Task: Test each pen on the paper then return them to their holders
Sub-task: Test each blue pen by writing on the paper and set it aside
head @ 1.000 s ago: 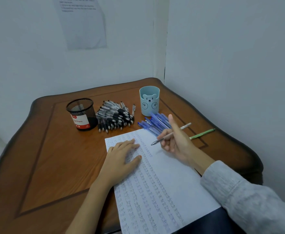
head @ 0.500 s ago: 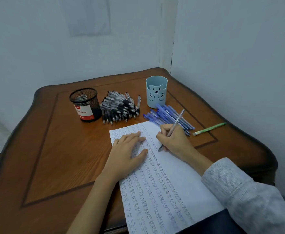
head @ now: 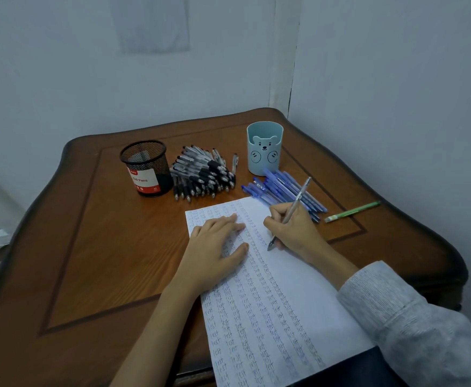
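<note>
Held grey pen (head: 294, 208) in curled right hand (head: 295, 233), tip touching paper (head: 298, 291) near its top. Pinned paper flat under straight-fingered left hand (head: 214, 247). Risked smearing fresh ink with trailing wrist, or sliding overhanging paper off desk (head: 103, 247) once unpinned.

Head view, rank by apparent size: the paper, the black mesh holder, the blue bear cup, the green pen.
Largest: paper.
Then black mesh holder and blue bear cup, too alike to rank.
Smallest: green pen.
</note>
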